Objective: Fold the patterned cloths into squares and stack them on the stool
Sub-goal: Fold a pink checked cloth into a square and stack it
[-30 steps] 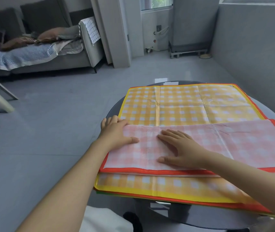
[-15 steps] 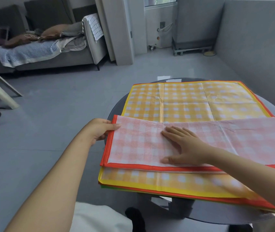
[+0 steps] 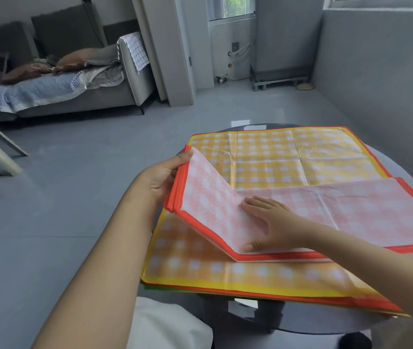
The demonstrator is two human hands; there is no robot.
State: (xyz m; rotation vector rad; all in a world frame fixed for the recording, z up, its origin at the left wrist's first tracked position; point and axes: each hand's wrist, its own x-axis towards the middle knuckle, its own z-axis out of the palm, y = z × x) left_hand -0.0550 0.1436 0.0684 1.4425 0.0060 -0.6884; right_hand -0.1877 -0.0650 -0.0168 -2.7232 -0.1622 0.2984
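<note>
My left hand [image 3: 161,176] pinches the pink cloth's [image 3: 351,210] lifted end; my right hand [image 3: 268,224] presses flat on it, hiding the fold; its far end is cut off.

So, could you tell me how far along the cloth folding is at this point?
Done: the pink checked cloth is already folded into a long strip. In hand: the left hand grips its raised left end, while the right hand presses the strip flat at the crease. Left: finishing that square, then the yellow checked cloth and the layers under it on the round table. No stack or stool is visible.
</note>
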